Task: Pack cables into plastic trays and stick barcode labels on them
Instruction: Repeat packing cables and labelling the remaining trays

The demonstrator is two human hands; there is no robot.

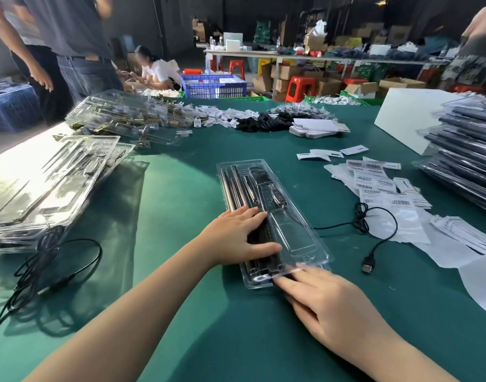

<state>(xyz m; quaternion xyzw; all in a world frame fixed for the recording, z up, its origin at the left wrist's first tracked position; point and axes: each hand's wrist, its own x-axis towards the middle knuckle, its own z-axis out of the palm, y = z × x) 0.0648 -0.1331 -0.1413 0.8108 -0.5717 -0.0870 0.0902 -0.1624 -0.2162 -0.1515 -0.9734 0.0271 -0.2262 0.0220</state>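
Clear tray [288, 232] lies mid-desk [181, 188]. Left hand [236, 235] presses flat on its near left side, fingers straight; right hand [319, 299] fingertips touch its near end. Loose cable [374, 224] lies beside, right.

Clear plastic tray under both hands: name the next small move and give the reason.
Probably lift the right hand and reach for the loose black USB cable beside the clear plastic tray. The tray's wide near compartment looks empty, while the left hand already rests on it.
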